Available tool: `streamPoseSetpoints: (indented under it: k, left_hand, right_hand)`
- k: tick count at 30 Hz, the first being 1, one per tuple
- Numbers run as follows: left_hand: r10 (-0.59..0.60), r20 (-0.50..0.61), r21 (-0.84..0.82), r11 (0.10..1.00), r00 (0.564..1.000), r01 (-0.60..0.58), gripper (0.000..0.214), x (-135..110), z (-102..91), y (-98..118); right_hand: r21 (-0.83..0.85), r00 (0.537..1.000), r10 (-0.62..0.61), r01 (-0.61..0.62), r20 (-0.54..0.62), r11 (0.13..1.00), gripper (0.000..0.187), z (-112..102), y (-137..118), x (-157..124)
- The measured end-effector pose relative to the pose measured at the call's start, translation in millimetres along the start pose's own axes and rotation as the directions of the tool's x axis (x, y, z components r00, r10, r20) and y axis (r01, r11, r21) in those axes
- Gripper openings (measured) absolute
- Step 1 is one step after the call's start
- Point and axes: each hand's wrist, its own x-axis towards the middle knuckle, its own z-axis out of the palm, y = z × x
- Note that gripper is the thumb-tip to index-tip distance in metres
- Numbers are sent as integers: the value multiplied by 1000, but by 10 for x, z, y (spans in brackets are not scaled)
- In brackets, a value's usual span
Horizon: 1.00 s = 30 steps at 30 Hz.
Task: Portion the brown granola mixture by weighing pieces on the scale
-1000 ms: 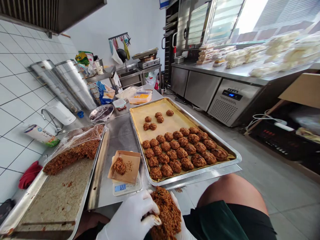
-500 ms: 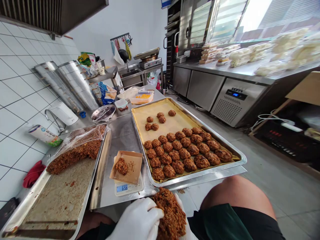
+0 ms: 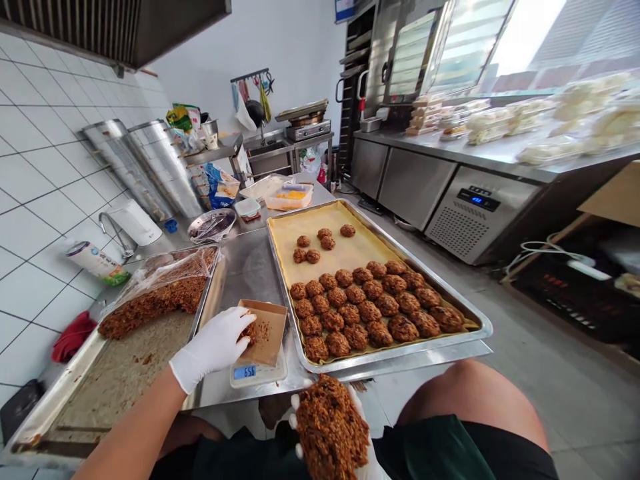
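My gloved left hand (image 3: 220,343) reaches over a brown paper tray (image 3: 273,343), its fingers and thumb closed around a small clump of brown, grainy mixture (image 3: 251,331). Part of the clump is hidden by the fingers, and crumbs lie beside it. Under the tray, a white kitchen scale (image 3: 270,375) reads 65.6. Low in front of me, my gloved right hand (image 3: 373,460) holds a big lump of the same mixture (image 3: 331,427), fingers curled round its sides. To the right, a lined metal baking tray (image 3: 320,368) carries rows of shaped balls (image 3: 369,311), with several smaller ones farther back.
On the left, a metal tray (image 3: 120,387) holds more mixture (image 3: 155,308) under plastic film. Behind stand a film-covered bowl (image 3: 213,225) and a plastic box with yellow contents (image 3: 289,196). My knee (image 3: 480,400) is just right of the table's front edge.
My left hand has left the big lump and moved up and left to the small clump on the scale. My right hand keeps the lump. The view has shifted slightly.
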Motion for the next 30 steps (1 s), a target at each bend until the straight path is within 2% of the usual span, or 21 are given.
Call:
streamPoseSetpoints:
  k: [6, 13, 17, 24, 30]
  left_hand:
    - [8, -11, 17, 1000, 1000, -8, 39, -2, -99, 1]
    - [21, 17, 28, 999, 1000, -22, 40, 34, -67, 35]
    - [35, -15, 10, 999, 999, -34, 42, -2, -41, 17]
    - [-11, -54, 57, 998, 999, 14, 46, -95, 90, -186]
    - [-69, -48, 93, 993, 996, 74, 46, -145, 48, -140]
  right_hand:
    - [22, 1000, 9, -9, -22, 1000, 58, 0, -5, 18]
    - [32, 998, 54, -55, 9, 998, 57, -7, -24, 40]
    - [34, 999, 31, -31, 16, 999, 59, 3, 8, 39]
    - [75, 998, 17, -22, 68, 997, 67, -124, 2, 8]
    - [78, 995, 27, -34, 92, 996, 63, -143, -69, -33]
